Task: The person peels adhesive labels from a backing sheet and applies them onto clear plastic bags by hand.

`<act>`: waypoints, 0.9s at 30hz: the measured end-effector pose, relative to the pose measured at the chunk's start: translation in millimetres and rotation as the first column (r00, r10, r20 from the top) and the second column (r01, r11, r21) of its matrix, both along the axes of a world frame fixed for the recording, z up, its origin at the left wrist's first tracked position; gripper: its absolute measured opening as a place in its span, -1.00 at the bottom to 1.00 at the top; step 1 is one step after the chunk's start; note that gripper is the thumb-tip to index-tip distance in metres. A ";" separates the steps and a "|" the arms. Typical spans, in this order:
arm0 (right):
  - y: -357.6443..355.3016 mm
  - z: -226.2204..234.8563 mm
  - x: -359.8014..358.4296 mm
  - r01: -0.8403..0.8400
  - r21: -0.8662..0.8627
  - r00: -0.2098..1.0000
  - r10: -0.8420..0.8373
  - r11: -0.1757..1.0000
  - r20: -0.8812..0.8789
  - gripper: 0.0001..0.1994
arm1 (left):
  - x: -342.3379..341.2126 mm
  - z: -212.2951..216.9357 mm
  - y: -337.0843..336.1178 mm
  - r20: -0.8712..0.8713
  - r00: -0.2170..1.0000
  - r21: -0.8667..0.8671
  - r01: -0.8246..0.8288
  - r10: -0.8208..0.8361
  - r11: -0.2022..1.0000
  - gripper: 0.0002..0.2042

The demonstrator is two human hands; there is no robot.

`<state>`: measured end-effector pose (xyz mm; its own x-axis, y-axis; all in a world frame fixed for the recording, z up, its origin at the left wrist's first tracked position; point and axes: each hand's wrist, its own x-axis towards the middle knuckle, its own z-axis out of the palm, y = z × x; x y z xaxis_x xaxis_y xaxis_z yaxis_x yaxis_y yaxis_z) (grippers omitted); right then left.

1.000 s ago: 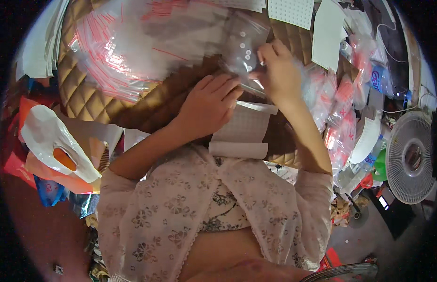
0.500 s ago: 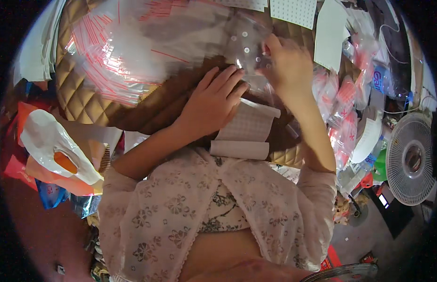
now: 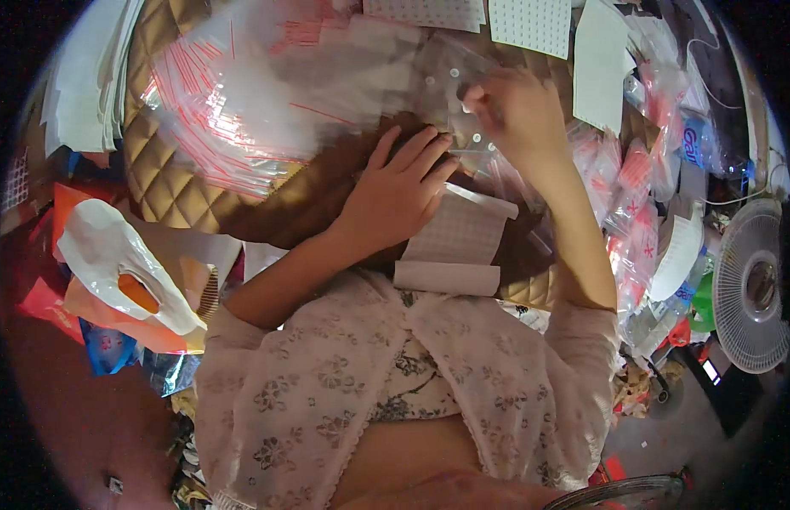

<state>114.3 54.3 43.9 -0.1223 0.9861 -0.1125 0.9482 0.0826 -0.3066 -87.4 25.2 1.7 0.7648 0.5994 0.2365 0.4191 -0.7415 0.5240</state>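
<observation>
Bag position: transparent flat plastic bag with small white round discs [image 3: 439,95], on the worktop ahead of the person, between both hands and right of the bag pile.
Right hand [image 3: 518,115]: over the bag's right side, fingers curled inward; whether anything is gripped cannot be told.
Left hand [image 3: 399,183]: palm down, fingers extended and spread, fingertips at the bag's near edge.
Paper strip: white gridded sheet with a rolled near end [image 3: 454,229], below the hands.
Bag pile: clear plastic bags with red closure strips [image 3: 233,119], left of the bag.
Worktop: golden-brown quilted cover [image 3: 170,191].
Far edge: white sheet with rows of small marks [image 3: 529,25].
Right periphery: round white-grilled fan [image 3: 756,289].
</observation>
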 end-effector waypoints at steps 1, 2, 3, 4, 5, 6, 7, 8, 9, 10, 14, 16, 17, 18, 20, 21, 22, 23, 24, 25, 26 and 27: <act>4.5 -3.0 -3.6 0.000 0.085 0.993 -0.010 0.996 0.117 -0.86 | -0.2 1.2 0.9 0.004 1.000 -0.001 0.007 -0.007 1.000 -0.73; 7.9 -5.7 -5.1 -0.008 0.167 0.972 -0.032 0.986 0.231 -0.87 | -0.2 2.9 1.6 0.001 1.000 0.008 0.016 -0.016 1.000 -0.73; 8.7 -10.5 -2.5 0.002 0.177 0.973 -0.043 0.984 0.228 -0.87 | -0.1 4.9 1.8 0.036 0.999 -0.027 0.040 -0.039 0.999 -0.73; 10.8 -15.3 -0.8 0.023 0.170 0.953 -0.073 0.985 0.294 -0.84 | -0.6 6.6 3.6 0.069 0.996 -0.059 0.060 -0.056 0.996 -0.73; 11.4 -17.1 0.3 0.046 0.165 0.928 -0.103 0.985 0.359 -0.81 | -2.9 6.6 4.9 0.065 0.996 -0.048 0.068 -0.064 0.997 -0.73; 11.1 -16.1 1.6 0.056 0.176 0.927 -0.117 0.983 0.356 -0.81 | -6.7 5.1 5.7 0.127 0.989 -0.132 0.098 -0.081 0.986 -0.75; 10.4 -10.0 0.7 0.104 0.235 0.904 -0.190 0.966 0.382 -0.77 | -8.9 5.5 4.8 0.190 0.978 -0.218 0.128 -0.087 0.967 -0.77; 8.0 -4.6 1.1 0.150 0.295 0.875 -0.266 0.944 0.404 -0.73 | -10.3 8.7 3.4 0.189 0.977 -0.212 0.135 -0.095 0.968 -0.77; 2.4 -0.9 7.2 0.159 0.301 0.873 -0.277 0.940 0.402 -0.73 | -11.0 15.0 2.5 0.180 0.984 -0.486 0.094 -0.006 0.869 -0.80; -6.6 3.6 17.9 0.234 0.212 0.946 -0.273 0.949 0.177 -0.70 | -10.0 21.0 1.4 0.145 0.986 -0.719 0.052 0.077 0.693 -0.83; -35.2 49.5 -11.2 0.048 -0.022 0.810 -0.052 0.999 -0.584 -0.79 | -16.3 32.0 7.7 0.111 0.973 -0.855 -0.011 0.202 0.519 -0.84; -51.0 51.0 -23.2 -0.036 0.031 0.822 0.048 0.999 -0.568 -0.82 | -8.4 32.9 6.2 0.330 0.919 -0.745 0.113 0.216 0.657 -0.84; -57.1 50.0 -26.6 -0.123 0.080 0.827 0.147 0.989 -0.543 -0.84 | -6.8 35.0 7.3 0.336 0.918 -0.743 0.120 0.212 0.658 -0.84; -61.4 49.7 -28.3 -0.122 0.081 0.830 0.146 0.989 -0.538 -0.84 | -7.2 38.2 9.5 0.281 0.954 -0.687 0.121 0.108 0.716 -0.83; -65.4 48.1 -28.9 -0.151 0.035 0.895 0.151 0.988 -0.419 -0.84 | -7.4 36.9 11.0 0.228 0.973 -0.626 0.122 0.032 0.770 -0.83; -68.6 46.2 -31.4 -0.167 0.032 0.897 0.165 0.985 -0.409 -0.84 | -8.5 34.3 11.4 0.201 0.980 -0.640 0.132 0.000 0.757 -0.84; -72.0 43.9 -33.6 -0.220 0.168 0.925 0.260 0.961 -0.276 -0.83 | -9.0 31.4 12.3 0.178 0.984 -0.656 0.139 -0.027 0.742 -0.84; -75.2 43.1 -35.4 -0.293 0.295 0.931 0.341 0.910 -0.128 -0.83 | -11.1 31.8 14.7 0.196 0.981 -0.655 0.132 -0.002 0.744 -0.84; -78.0 43.5 -37.4 -0.330 0.339 0.926 0.371 0.881 -0.062 -0.81 | -14.9 33.9 18.5 0.171 0.978 -0.711 0.207 -0.120 0.672 -0.83; -80.1 42.3 -37.5 -0.355 0.331 0.920 0.390 0.874 -0.045 -0.81 | -17.3 33.0 20.8 0.159 0.956 -0.761 0.278 -0.246 0.586 -0.82; -80.5 40.8 -38.6 -0.312 0.344 0.919 0.373 0.886 -0.128 -0.80 | -21.5 31.0 21.2 0.174 0.960 -0.759 0.274 -0.222 0.591 -0.82; -80.9 39.0 -37.8 -0.267 0.351 0.911 0.354 0.897 -0.211 -0.79 | -25.1 28.9 21.0 0.278 0.942 -0.806 0.335 -0.188 0.488 -0.80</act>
<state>76.5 -26.6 82.9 -0.4103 0.8713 0.2692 0.7461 0.4904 -0.4504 -112.5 46.3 30.6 0.9252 0.3500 -0.1470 0.1548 0.0057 0.9879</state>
